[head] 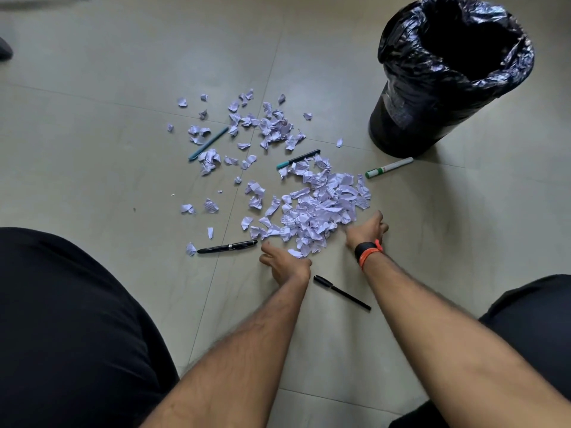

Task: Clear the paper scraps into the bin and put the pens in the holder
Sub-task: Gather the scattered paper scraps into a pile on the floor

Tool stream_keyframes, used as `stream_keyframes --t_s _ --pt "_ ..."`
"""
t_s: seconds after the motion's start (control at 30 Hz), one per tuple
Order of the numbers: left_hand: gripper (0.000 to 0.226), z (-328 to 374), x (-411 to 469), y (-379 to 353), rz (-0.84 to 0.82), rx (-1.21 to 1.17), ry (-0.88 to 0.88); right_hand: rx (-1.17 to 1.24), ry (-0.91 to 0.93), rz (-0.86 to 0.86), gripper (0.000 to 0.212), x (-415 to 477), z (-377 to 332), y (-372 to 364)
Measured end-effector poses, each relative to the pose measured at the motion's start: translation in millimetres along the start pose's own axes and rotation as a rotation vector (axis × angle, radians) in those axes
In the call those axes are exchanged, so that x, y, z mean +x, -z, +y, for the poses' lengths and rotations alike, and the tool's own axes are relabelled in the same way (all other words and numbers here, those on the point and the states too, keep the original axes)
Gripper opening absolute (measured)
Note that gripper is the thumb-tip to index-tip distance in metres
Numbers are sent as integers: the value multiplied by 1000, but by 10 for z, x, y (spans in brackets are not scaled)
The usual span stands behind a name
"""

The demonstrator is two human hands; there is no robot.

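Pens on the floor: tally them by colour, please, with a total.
Black pens: 2
Teal pen: 1
Black pen with teal end: 1
White marker with green cap: 1
Total: 5

Single view, head-worn, wide-angle: looks steeply down and forward from above the person's knees onto a tiled floor (92, 134). Near field holds both forearms and the left hand (285, 265) and right hand (367, 233); the far field reaches the bin (448, 88) at upper right. No second view shares the scene.
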State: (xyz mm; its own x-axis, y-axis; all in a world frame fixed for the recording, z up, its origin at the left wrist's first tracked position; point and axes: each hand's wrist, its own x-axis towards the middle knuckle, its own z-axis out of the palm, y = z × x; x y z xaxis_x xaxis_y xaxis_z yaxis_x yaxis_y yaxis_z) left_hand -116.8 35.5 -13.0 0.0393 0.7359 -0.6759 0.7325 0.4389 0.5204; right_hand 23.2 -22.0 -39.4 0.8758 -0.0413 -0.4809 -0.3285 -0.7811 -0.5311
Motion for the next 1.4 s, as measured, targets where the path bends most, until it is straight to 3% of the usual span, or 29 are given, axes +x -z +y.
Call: stream_keyframes --t_s 0.17,0.33,0.47,0.63,0.73,0.83,0.93,1.07,1.17,1.23,1.4 --pt "98 154 65 -174 36 -55 -84 -154 121 -245 75 112 -286 -55" --pt "92 355 172 -89 30 -30 -193 -48 255 -521 72 73 -426 -207" --pt "88 397 244 142 71 119 -323 100 215 -388 66 98 -410 -98" --pt "104 312 434 394 172 284 -420 94 144 -48 56 362 -286 63" --pt "97 369 642 530 237 263 -432 -4 164 -55 58 511 -347 97" --pt "71 461 962 722 284 318 -407 -54 200 -118 64 537 -456 87" --pt "72 498 1276 890 186 611 -426 -137 233 -167 66 529 -514 50" --pt "95 605 1455 927 75 945 -561 -140 334 -90 44 530 -540 -3" --pt "100 767 1532 862 35 1033 -667 -124 411 32 49 593 -604 4" --pt "96 856 1605 807 -23 1058 -685 -240 526 32 54 690 -668 1" --pt "116 898 1734 732 -128 1128 -633 -515 613 -47 34 755 -816 -197"
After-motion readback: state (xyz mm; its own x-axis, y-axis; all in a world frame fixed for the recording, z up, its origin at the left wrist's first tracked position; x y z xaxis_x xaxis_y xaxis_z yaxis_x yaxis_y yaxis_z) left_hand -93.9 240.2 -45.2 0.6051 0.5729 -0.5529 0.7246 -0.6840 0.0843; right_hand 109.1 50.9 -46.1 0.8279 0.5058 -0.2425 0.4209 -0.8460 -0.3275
